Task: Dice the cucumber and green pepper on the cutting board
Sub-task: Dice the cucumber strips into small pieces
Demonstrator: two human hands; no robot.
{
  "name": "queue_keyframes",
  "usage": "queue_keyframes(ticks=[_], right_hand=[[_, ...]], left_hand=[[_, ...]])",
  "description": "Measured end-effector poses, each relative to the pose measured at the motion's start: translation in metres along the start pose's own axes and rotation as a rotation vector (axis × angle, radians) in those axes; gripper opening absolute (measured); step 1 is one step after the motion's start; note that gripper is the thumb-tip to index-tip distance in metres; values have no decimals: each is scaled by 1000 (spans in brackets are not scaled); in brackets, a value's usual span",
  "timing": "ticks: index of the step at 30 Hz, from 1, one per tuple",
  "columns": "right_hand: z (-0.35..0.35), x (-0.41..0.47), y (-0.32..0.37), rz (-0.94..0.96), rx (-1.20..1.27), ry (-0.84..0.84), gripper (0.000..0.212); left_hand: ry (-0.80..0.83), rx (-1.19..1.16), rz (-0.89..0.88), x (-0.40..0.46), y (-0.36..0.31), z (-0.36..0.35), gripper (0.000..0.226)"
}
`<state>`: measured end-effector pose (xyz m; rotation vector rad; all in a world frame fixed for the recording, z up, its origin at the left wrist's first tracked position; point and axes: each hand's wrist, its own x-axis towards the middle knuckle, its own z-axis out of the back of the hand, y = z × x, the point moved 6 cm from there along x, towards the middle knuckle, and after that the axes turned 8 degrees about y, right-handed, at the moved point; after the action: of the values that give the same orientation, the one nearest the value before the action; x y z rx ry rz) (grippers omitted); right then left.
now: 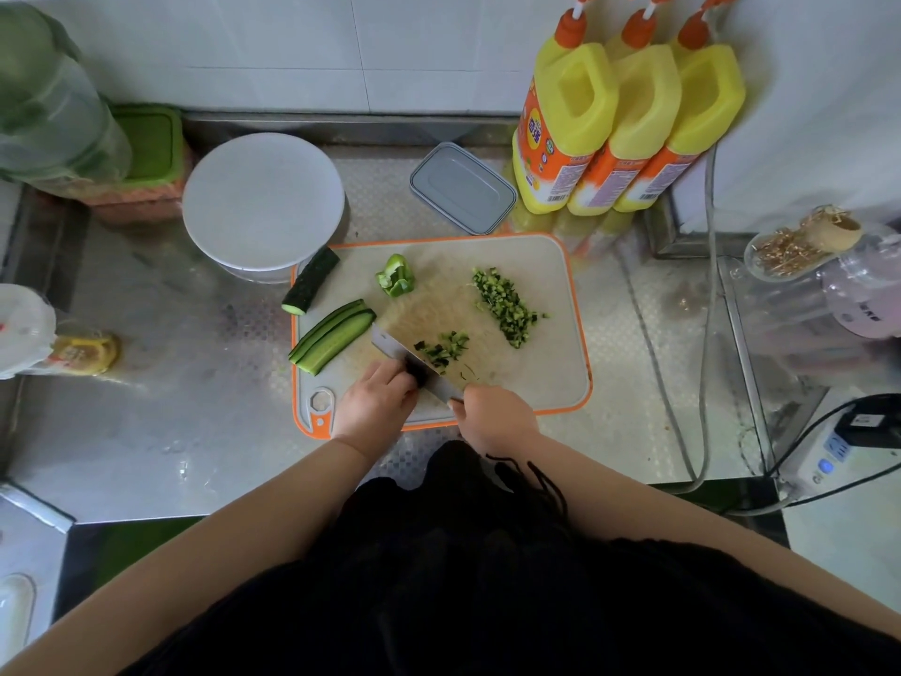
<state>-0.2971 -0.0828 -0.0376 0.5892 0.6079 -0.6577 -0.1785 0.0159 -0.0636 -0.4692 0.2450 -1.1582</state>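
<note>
Cucumber (pixel 414 370) sits under the left hand (pixel 375 400), near the board (pixel 551 373) front. Right hand (pixel 492 414) grips the knife (pixel 414 361). Best to tuck fingertips and cut small.

Black garment on the torso, forearms bare, no sleeves

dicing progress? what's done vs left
Done: a row of diced cucumber on the cutting board. In hand: right hand works the knife while the left hand steadies strips. Left: sliced cucumber lengths, a cucumber chunk and the green pepper, uncut.
</note>
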Motion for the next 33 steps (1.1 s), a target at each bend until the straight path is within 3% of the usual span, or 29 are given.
queue_keyframes(ticks=[4, 13, 16, 19, 23, 27, 33], right_hand=[[2, 4, -14, -72, 107, -25, 42], [13, 3, -22, -115, 141, -96, 32], [11, 4, -17, -88, 115, -64, 36], [11, 9, -24, -115, 141, -28, 34], [23, 11, -42, -184, 266, -62, 32], [33, 9, -49, -232, 233, -104, 31], [22, 3, -29, -121, 138, -87, 30]], left_hand=[[-61, 42, -52, -2, -4, 5, 22], [20, 60, 18, -6, -9, 14, 24], [75, 102, 120, -9, -5, 16, 23], [208, 124, 256, -13, -1, 14, 55], [321, 133, 414, -14, 3, 17, 70], [364, -15, 534, -19, 5, 13, 64], [345, -144, 664, -15, 4, 11, 48]])
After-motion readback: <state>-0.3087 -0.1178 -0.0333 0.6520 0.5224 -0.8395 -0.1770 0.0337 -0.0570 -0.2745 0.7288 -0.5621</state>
